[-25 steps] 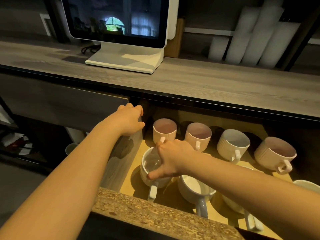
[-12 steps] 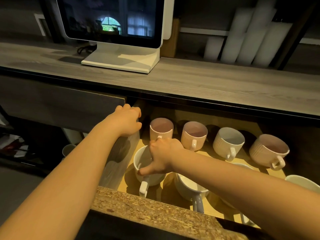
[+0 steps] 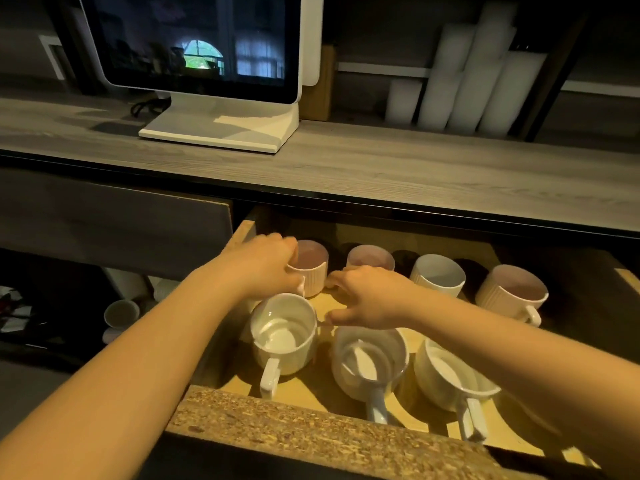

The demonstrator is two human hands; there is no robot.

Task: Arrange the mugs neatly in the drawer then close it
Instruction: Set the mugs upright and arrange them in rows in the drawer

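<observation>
While the drawer (image 3: 311,431) stood open, left hand (image 3: 266,263) gripped back-left pink mug (image 3: 311,268); right hand (image 3: 367,296) hovered, fingers spread; straightening next.

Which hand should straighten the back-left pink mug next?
Left, probably. The left hand is already curled around the back-left pink mug at its rim, while the right hand hovers over the drawer floor between the rows, holding nothing visible.
</observation>
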